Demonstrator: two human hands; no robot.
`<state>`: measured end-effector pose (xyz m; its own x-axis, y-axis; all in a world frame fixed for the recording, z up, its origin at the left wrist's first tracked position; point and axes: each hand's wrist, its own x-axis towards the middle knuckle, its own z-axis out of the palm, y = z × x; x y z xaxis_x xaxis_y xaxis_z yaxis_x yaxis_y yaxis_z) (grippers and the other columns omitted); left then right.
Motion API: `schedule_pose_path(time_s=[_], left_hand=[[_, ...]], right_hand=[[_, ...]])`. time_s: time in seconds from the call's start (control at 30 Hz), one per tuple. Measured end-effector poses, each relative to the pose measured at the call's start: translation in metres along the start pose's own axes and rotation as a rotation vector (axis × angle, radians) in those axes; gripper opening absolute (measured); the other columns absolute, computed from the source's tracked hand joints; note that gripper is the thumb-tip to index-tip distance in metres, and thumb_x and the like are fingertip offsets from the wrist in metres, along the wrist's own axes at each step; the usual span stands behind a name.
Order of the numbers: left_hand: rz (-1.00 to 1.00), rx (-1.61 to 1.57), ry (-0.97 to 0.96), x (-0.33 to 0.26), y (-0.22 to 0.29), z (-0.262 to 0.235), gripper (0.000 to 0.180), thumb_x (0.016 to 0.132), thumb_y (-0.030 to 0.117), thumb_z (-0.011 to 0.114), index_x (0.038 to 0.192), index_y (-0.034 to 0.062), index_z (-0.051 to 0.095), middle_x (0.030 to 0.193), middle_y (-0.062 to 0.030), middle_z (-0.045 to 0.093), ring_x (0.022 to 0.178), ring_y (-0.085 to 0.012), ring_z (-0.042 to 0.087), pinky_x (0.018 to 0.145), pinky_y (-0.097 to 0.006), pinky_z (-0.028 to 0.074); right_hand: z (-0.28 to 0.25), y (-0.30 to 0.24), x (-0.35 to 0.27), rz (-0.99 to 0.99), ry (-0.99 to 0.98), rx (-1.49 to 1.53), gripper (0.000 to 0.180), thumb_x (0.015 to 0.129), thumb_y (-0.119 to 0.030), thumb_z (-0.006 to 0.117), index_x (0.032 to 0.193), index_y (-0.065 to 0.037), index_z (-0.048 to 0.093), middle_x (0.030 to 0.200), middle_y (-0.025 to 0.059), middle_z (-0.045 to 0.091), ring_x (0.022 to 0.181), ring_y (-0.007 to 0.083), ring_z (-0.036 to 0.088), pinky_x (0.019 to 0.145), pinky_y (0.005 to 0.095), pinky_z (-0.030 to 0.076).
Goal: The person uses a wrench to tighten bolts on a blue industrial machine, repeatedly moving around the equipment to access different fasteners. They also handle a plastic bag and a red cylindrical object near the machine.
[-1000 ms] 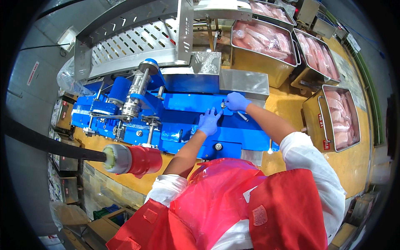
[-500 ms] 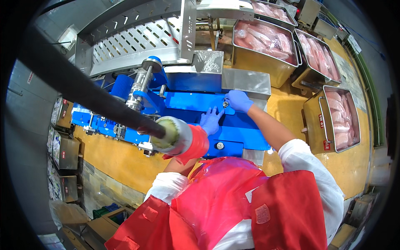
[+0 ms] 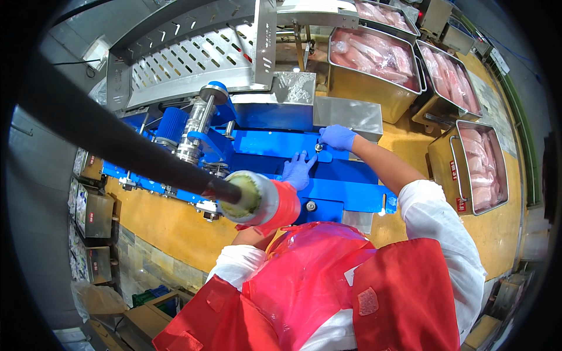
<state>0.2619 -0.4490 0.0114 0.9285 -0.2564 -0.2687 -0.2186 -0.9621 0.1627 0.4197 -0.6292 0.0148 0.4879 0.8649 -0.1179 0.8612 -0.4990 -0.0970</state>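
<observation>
We are resting our left hand (image 3: 297,169) flat on the blue machine frame (image 3: 351,190), fingers spread and released, palm down against the painted plate. Its forearm is mostly hidden behind a black hose (image 3: 105,137) with a pale, red-collared end (image 3: 257,199) that is crossing the view from the upper left. To the right, our right hand (image 3: 336,137) is reaching farther forward with the arm nearly straight, fingers clenched around a small metal fitting (image 3: 319,147) at the upper edge of the blue plate, just below a steel housing (image 3: 345,114).

Compared with half a second ago, both hands are sitting in much the same places, the left still flat and the right still on the fitting; the hose end is hanging a little lower and nearer to our chest.

Open room is lying on the blue plate between the hands and to the right of the left hand. Farther right, steel tubs of pink meat (image 3: 374,70) are standing close on the yellow floor (image 3: 497,234), and the perforated steel conveyor (image 3: 187,58) is closing off the space ahead.
</observation>
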Motion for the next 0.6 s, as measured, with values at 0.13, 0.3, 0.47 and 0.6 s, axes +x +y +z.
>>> schedule_pose_path(time_s=[0.13, 0.3, 0.47, 0.6], left_hand=[[0.002, 0.001, 0.016, -0.003, -0.004, 0.005, 0.071, 0.085, 0.014, 0.056, 0.152, 0.0246, 0.033, 0.154, -0.0184, 0.031, 0.142, -0.0393, 0.030, 0.104, -0.058, 0.038], [-0.003, 0.016, -0.007, -0.002, 0.000, -0.002, 0.072, 0.085, 0.013, 0.057, 0.152, 0.0243, 0.033, 0.154, -0.0186, 0.030, 0.142, -0.0392, 0.029, 0.106, -0.059, 0.037], [-0.014, 0.002, -0.014, -0.002, 0.001, -0.003, 0.074, 0.083, 0.011, 0.057, 0.152, 0.0241, 0.034, 0.155, -0.0187, 0.029, 0.143, -0.0390, 0.028, 0.106, -0.058, 0.037], [-0.012, 0.004, -0.020, -0.002, 0.001, 0.002, 0.076, 0.082, 0.010, 0.057, 0.152, 0.0245, 0.034, 0.156, -0.0186, 0.028, 0.143, -0.0391, 0.028, 0.107, -0.058, 0.036]], right_hand=[[-0.002, -0.002, 0.007, -0.021, 0.032, 0.057, 0.017, 0.087, -0.013, 0.057, 0.094, -0.005, 0.070, 0.092, 0.0177, 0.069, 0.086, 0.0371, 0.069, 0.072, 0.0480, 0.055], [0.003, -0.011, 0.011, 0.124, -0.077, 0.056, 0.017, 0.080, -0.018, 0.064, 0.083, -0.004, 0.073, 0.087, 0.0216, 0.069, 0.086, 0.0387, 0.069, 0.072, 0.0482, 0.055], [0.039, -0.055, 0.011, 0.600, 0.281, 0.512, 0.032, 0.083, -0.026, 0.062, 0.076, 0.004, 0.069, 0.085, 0.0294, 0.066, 0.081, 0.0445, 0.067, 0.076, 0.0513, 0.054], [0.042, -0.065, 0.011, 0.720, 0.361, 0.548, 0.031, 0.084, -0.024, 0.061, 0.076, 0.005, 0.069, 0.083, 0.0281, 0.067, 0.081, 0.0440, 0.066, 0.077, 0.0497, 0.054]])
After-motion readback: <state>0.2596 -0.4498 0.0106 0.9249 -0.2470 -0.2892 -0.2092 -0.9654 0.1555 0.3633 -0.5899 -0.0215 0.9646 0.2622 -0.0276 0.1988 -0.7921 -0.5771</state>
